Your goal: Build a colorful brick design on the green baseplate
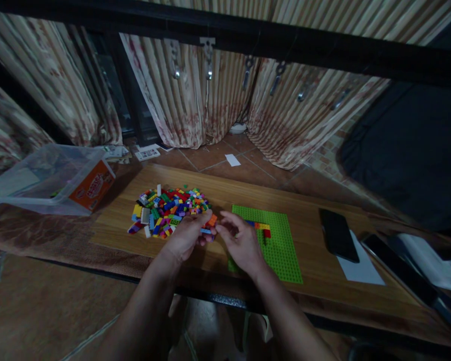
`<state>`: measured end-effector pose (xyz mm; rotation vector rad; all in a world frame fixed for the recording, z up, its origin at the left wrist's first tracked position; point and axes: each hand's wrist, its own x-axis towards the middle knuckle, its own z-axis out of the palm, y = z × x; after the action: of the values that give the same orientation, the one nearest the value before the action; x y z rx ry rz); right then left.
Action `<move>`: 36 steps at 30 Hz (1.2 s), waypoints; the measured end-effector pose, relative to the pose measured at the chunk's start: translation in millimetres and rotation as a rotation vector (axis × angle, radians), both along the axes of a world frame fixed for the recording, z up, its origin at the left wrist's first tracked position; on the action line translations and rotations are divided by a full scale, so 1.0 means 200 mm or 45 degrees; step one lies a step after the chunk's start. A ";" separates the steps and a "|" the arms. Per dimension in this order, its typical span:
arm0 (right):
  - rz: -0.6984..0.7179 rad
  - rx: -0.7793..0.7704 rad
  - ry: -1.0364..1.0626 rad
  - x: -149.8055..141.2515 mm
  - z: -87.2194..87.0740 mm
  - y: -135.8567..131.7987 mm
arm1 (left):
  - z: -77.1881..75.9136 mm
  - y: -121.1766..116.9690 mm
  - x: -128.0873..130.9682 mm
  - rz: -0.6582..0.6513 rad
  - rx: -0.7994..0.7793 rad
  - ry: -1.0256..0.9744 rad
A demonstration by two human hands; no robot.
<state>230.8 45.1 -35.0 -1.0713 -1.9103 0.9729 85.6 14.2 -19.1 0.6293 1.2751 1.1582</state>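
My left hand (191,234) is closed around a few toy bricks, beside the pile. An orange toy brick (212,219) sticks out at its fingertips, and a light blue brick (205,231) shows below. Facing it, my right hand (242,243) has curled fingers, with thumb and forefinger apart and nothing visible between them. Its wrist and palm hang over the left part of a green baseplate (283,250). On that plate sits a row of blue, orange and yellow bricks (262,226), with a red brick (267,233) at its right end. My right hand hides part of the row.
A heap of mixed toy bricks (169,208) lies left on the wooden board (116,220). Further left stands a clear plastic box (33,185) with an orange label. Rightward are a black phone (338,233), white paper (364,268) and another dark device (394,265).
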 end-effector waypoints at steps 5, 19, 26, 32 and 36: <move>0.050 0.043 0.073 0.03 0.04 -0.02 | -0.01 0.00 0.07 -0.075 -0.008 0.082; -0.269 -0.104 -0.292 0.64 0.05 0.16 | 0.00 0.04 0.16 -0.034 -0.034 0.107; -0.095 -0.280 -0.613 0.73 0.10 0.09 | -0.02 0.06 0.20 -0.078 -0.038 0.200; 0.083 -0.333 -0.631 0.69 0.08 0.06 | -0.02 0.07 0.23 -0.173 -0.018 0.270; 0.059 -0.285 -0.642 0.69 0.04 0.07 | -0.02 0.07 0.24 -0.188 -0.011 0.279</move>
<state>368.1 59.3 -27.5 -1.5220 -2.2694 1.0293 132.8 28.5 -23.8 0.8479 1.3921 0.9812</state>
